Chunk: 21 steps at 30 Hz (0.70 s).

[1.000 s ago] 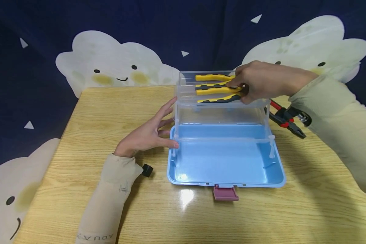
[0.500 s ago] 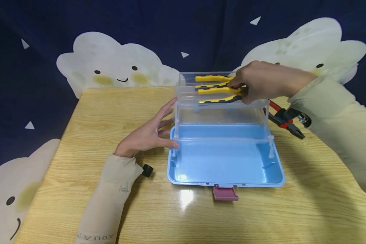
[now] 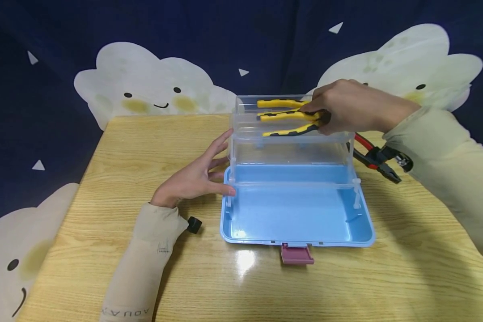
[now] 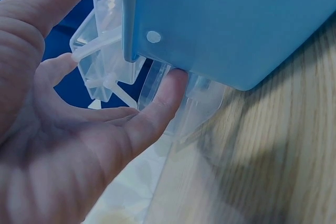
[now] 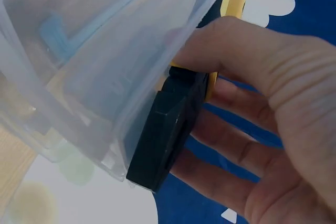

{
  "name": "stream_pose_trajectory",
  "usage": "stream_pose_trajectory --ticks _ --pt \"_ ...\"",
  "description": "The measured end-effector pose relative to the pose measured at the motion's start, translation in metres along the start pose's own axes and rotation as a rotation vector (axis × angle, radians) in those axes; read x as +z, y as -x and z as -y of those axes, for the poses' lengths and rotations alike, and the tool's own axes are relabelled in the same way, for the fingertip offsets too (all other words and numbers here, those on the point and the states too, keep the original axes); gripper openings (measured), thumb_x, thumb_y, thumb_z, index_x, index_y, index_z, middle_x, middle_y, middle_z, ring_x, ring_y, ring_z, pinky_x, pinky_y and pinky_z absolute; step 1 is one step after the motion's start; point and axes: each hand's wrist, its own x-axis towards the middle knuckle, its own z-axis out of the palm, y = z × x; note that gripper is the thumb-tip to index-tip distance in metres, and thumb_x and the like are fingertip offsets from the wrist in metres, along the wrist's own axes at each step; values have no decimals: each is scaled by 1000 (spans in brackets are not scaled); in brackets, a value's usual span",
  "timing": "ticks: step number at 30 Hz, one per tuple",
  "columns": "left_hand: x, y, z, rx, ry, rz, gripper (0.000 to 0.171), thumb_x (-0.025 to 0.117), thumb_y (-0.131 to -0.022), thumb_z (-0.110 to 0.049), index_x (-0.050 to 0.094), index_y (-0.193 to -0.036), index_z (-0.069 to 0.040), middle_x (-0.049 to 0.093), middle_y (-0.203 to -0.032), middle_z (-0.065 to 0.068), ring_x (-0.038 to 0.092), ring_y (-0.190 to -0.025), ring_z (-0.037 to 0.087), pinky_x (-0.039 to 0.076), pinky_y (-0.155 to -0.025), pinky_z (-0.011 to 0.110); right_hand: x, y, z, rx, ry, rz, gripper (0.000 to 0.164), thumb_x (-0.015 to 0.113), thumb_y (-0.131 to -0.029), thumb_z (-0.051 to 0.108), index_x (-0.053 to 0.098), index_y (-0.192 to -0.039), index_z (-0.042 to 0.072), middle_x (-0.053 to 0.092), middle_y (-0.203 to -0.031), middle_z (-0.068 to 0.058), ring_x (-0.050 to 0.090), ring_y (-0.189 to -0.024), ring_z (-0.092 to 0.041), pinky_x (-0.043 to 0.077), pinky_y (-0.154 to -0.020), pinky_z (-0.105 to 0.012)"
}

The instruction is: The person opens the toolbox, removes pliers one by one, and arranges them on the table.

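A blue toolbox (image 3: 290, 219) stands with its clear tiered trays (image 3: 290, 152) raised at the back. My right hand (image 3: 344, 107) reaches over the top tray and grips pliers with yellow-and-black handles (image 3: 283, 116) near their head. In the right wrist view, the pliers' dark head (image 5: 163, 135) lies along the tray's outer wall, between thumb and fingers. Behind it, a second pair of yellow-handled pliers (image 3: 277, 103) lies partly hidden by the hand. My left hand (image 3: 195, 179) rests with spread fingers against the toolbox's left side, thumb on the rim; one fingertip (image 4: 176, 80) touches the blue wall.
Red-and-black pliers (image 3: 374, 154) stick out right of the box, partly under the right wrist. A mauve latch (image 3: 297, 255) hangs down at the box's front. The wooden table (image 3: 124, 179) ends at a dark blue curtain (image 3: 209, 27) with clouds.
The upper handle of the front pliers has shifted back, widening the gap between its handles. My right hand has moved very slightly to the right; the left hand stays in place.
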Motion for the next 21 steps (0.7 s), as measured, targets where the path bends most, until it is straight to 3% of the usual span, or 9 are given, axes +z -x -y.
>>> stream_pose_trajectory --ticks 10,21 --pt "1 -1 -1 -12 -2 -2 128 90 -80 -12 2 -161 -56 -5 -175 -4 20 -162 31 34 -127 55 6 8 -3 16 14 -78 61 88 -80 10 67 -137 7 73 -119 -20 69 -86 -25 62 -78 -46" --pt "1 0 -3 -15 -15 -5 127 90 -80 -13 1 -160 -58 -4 -175 -2 20 -162 31 33 -127 57 9 18 -10 17 -58 -228 65 90 -78 10 66 -138 7 73 -114 -21 73 -82 -25 62 -74 -47"
